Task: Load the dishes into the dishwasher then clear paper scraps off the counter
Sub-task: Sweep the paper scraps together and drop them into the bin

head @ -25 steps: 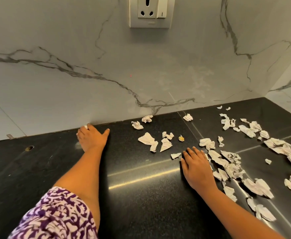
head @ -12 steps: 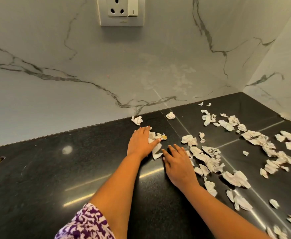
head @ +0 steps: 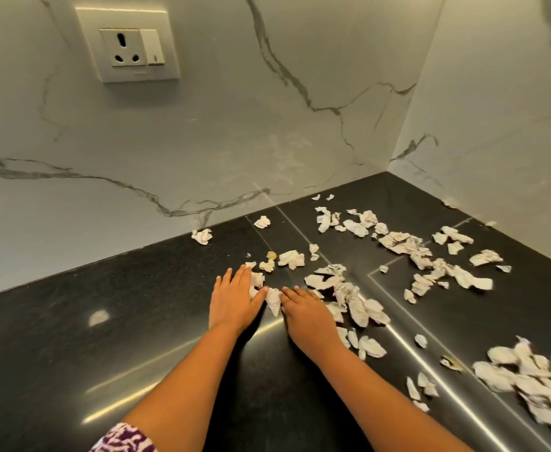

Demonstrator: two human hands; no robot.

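Left grip (head: 235, 301) & right grip (head: 306, 316) lie flat on the bench (head: 72, 337), fingers straight, holding nothing. Paper scraps (head: 360, 313) are spread from 12 to 4 o'clock. Clearing seems barely begun; no dishes in view.

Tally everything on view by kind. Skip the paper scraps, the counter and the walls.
Hands: 2, the left hand and the right hand
Wall socket: 1
Switch: 1
Patterned sleeve: 1
Total: 5
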